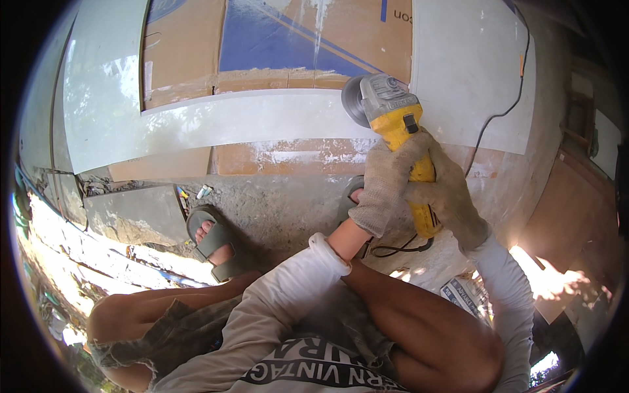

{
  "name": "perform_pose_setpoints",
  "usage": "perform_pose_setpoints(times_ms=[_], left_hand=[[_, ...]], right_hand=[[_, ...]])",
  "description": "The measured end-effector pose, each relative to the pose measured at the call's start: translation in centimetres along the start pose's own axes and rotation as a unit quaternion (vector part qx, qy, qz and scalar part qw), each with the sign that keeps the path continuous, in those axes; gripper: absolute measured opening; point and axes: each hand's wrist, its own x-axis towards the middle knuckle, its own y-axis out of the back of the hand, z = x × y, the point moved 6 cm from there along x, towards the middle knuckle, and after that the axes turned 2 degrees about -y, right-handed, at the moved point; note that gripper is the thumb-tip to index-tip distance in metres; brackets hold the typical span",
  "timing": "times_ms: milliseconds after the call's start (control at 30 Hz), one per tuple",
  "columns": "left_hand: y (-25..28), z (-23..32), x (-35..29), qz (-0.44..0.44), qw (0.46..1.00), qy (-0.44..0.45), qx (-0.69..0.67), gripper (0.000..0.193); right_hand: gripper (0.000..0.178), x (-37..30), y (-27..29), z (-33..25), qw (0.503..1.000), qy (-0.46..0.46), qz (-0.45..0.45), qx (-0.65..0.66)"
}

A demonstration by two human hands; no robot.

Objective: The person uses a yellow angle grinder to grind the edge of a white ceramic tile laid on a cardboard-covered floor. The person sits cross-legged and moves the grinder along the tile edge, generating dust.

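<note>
Far left: white flat sheet with a rectangular cutout (177, 128), brown cardboard with blue print (275, 46) showing through the opening. Below, olive-green strapped sandal (211, 237) on the left foot, on rough grey concrete (282, 203). Grinder, yellow-and-grey angle type (400, 122), sits right of centre, disc over the sheet's inner edge; contact unclear. Left hand, beige knit glove (388, 180), fingers wrapped round its body near the black switch. Right hand, same glove type (453, 193), clasps the rear body. Black cable (483, 126) crosses the sheet far right.
</note>
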Motion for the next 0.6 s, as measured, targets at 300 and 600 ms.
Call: perform_pose_setpoints(times_ms=[300,600], left_hand=[[1.5,1.9,-0.1,0.014,1.0,-0.02,0.006,0.035],[1.4,1.2,0.0,0.019,1.0,-0.002,0.016,0.043]], right_hand=[[0.095,1.7,-1.0,-0.3,0.995,0.007,-0.016,-0.099],[0.098,1.5,-0.7,0.3,0.995,-0.005,-0.004,-0.099]])
